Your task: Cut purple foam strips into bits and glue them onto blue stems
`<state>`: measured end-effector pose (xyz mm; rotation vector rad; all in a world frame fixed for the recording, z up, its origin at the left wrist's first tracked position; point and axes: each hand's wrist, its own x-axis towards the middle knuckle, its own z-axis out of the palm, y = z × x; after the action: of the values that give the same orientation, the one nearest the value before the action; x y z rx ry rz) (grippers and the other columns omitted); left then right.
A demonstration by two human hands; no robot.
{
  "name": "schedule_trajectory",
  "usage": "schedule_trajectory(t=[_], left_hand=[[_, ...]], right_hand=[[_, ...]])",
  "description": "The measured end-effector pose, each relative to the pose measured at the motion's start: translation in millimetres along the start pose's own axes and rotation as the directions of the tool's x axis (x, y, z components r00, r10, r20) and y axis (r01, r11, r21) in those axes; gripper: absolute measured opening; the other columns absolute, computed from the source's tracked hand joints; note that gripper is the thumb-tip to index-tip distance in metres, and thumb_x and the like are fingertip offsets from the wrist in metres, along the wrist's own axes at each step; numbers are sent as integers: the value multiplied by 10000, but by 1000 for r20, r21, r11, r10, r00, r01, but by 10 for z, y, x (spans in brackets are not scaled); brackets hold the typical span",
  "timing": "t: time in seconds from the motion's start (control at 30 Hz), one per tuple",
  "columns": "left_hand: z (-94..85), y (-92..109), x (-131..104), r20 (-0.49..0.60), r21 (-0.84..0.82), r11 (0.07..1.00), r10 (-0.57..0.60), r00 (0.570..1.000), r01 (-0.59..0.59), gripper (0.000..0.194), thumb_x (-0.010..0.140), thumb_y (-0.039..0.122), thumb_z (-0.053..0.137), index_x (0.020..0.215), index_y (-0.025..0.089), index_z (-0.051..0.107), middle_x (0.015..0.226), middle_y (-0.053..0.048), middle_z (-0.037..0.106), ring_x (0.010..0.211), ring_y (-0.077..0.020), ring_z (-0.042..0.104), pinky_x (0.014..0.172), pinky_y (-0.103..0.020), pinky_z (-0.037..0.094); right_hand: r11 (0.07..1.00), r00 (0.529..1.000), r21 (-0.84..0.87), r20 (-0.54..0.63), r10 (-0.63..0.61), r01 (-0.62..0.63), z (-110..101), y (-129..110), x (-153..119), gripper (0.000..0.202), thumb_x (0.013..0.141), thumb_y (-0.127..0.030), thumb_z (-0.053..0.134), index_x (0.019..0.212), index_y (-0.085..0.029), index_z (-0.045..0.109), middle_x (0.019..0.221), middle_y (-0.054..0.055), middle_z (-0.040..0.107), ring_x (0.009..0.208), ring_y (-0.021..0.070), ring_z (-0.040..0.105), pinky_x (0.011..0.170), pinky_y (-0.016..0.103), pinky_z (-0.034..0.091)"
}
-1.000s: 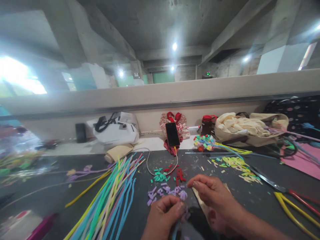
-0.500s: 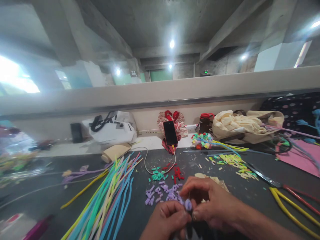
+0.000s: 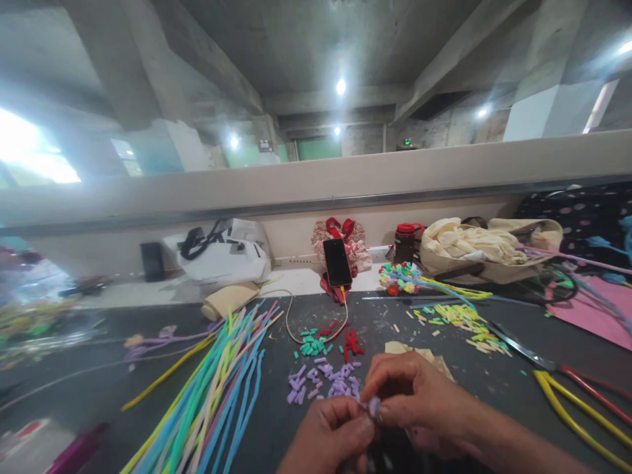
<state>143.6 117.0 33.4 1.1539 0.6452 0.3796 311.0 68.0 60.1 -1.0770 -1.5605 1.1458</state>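
Observation:
A small purple piece (image 3: pixel 374 406), perhaps a tiny flower bud, is pinched between both hands low in the middle of the head view. My left hand (image 3: pixel 332 431) closes thumb and forefinger on its near side. From the right, my right hand (image 3: pixel 412 392) grips the same piece with bent fingertips. Just beyond the hands lie short purple pieces (image 3: pixel 323 380) in a loose pile. Green pieces (image 3: pixel 312 345) and red pieces (image 3: pixel 351 345) are heaped a little farther off. Beige material (image 3: pixel 428 357) lies partly hidden behind my right hand.
Long coloured pipe cleaners (image 3: pixel 217 388) fan out at left. Scissors (image 3: pixel 533 355) with red handles lie at right, beside a yellow loop (image 3: pixel 557 401). A phone (image 3: pixel 337 262) leans at the back on a charging cable (image 3: pixel 289 316). Yellow pieces (image 3: pixel 457 316) lie scattered right of centre.
My right hand's fingers have shifted slightly right and closed in over the purple piece, which has turned a little. My left hand has barely moved.

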Motion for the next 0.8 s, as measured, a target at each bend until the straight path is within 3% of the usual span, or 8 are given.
schedule_trajectory(t=[0.3, 0.5, 0.67, 0.8], left_hand=[[2, -20, 1, 10, -29, 999, -18, 1000, 18, 391, 491, 495, 684, 562, 139, 540, 346, 48, 491, 295, -31, 335, 371, -178, 162], [11, 16, -4, -14, -22, 999, -36, 999, 36, 420, 450, 514, 698, 561, 134, 559, 349, 50, 490, 306, -40, 354, 369, -181, 172], [-6, 45, -18, 25, -84, 996, 0, 1000, 2, 393, 494, 498, 686, 572, 126, 588, 361, 41, 503, 325, -42, 369, 387, -182, 202], [-26, 50, -4, 46, -110, 994, 1, 999, 5, 395, 509, 510, 674, 560, 126, 596, 351, 39, 484, 349, -40, 353, 413, -179, 190]], right_hand=[[998, 998, 30, -22, 63, -62, 11, -13, -8, 132, 622, -147, 626, 744, -178, 664, 720, -18, 540, 668, 104, 494, 599, 205, 372], [972, 996, 219, -6, 86, -83, 31, 8, -5, 294, 644, -314, 632, 902, -172, 644, 697, -8, 558, 562, 80, 485, 481, 168, 346], [926, 973, 367, -167, 158, -87, 34, 12, 32, 266, 756, -356, 524, 872, -135, 616, 629, -2, 552, 461, 46, 446, 384, 133, 293], [932, 954, 349, -231, 191, -102, 12, 7, 65, 124, 689, -262, 602, 693, -149, 553, 468, -67, 463, 361, 32, 378, 334, 124, 273]])
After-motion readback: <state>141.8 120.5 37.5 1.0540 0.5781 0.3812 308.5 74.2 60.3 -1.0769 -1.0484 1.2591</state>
